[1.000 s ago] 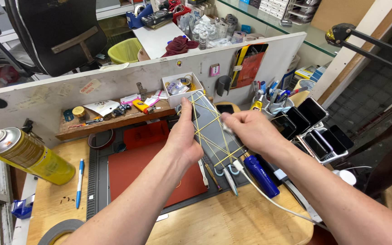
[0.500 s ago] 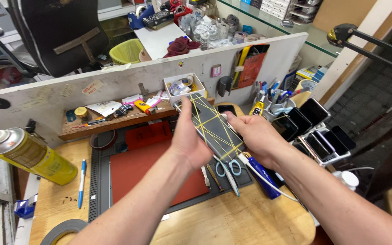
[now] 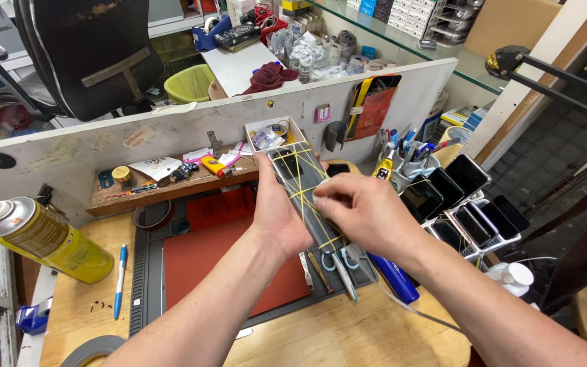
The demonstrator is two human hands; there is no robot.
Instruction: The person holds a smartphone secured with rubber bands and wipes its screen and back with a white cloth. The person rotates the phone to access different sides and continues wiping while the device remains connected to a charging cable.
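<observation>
Wooden bench (image 3: 348, 340); hands (image 3: 276, 211) (image 3: 365, 214) grip rubber-banded phone (image 3: 300, 183).

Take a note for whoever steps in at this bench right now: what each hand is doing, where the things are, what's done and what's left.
Left hand: grips the grey phone from behind, holding it above the red mat.
Right hand: fingertips pinch at the yellow rubber bands on the phone's face.
Nearby: scissors and a blue tool lie on the mat's right edge; a yellow spray can lies at left; a rack of phones stands at right.
Done: several bands cross the phone.
Left: the band under the right fingers is not yet let go.
</observation>
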